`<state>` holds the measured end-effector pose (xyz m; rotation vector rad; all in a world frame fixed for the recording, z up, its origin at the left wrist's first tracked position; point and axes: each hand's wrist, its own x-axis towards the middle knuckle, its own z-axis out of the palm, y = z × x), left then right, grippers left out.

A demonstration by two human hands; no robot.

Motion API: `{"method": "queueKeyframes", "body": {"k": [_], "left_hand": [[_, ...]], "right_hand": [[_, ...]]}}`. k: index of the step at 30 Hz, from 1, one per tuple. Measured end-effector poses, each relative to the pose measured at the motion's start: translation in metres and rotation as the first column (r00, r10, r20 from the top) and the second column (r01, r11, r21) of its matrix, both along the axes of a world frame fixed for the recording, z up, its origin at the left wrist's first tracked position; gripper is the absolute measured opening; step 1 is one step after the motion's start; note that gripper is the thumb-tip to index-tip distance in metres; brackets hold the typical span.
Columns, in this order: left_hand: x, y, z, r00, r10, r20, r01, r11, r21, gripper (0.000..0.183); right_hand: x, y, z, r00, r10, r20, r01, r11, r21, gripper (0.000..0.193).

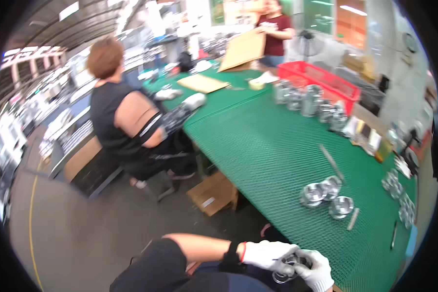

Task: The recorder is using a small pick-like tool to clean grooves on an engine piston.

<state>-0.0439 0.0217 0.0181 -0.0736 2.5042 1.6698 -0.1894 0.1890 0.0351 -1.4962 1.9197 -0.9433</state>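
Note:
Both my hands wear white gloves and meet low in front of my body, beside the near table edge. My left hand (273,257) has its fingers closed on a shiny round metal part (282,278), whose ring-shaped rim shows below the fingers. From the other side my right hand (318,270) grips the same part. Fingers cover most of it, so its full shape is hidden. On the green table lie similar piston-like metal parts: one (313,193), a second (331,187) touching it, and a third (341,207) slightly nearer.
The ribbed green tabletop (248,141) carries a thin metal strip (331,162), a short pale strip (353,219) and a pen (393,235). More metal parts (311,100) stand before a red crate (321,80). A seated co-worker (126,112) is at left; another person holds cardboard (243,48).

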Motion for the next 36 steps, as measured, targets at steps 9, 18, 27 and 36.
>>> {"method": "queueKeyframes", "body": {"k": [9,18,27,36], "left_hand": [[0.057,-0.010,-0.050,0.973,0.203,0.109,-0.230,0.806,0.545,0.056],[0.058,-0.018,-0.062,0.975,-0.181,-0.130,0.210,0.944,0.255,0.044],[0.053,-0.010,-0.049,0.998,0.023,0.066,-0.065,0.647,0.760,0.021],[0.034,-0.008,-0.020,0.967,-0.247,0.061,0.190,0.860,0.474,0.036]], "right_hand": [[-0.003,-0.004,0.007,0.968,0.056,0.246,-0.055,0.998,-0.010,0.026],[0.012,0.029,-0.020,0.950,0.085,0.301,-0.093,0.996,0.015,0.022],[0.014,0.025,-0.025,0.990,0.037,0.136,-0.042,0.999,0.033,0.021],[0.008,0.029,-0.028,0.927,-0.058,0.372,0.061,0.998,0.004,0.019]]}}
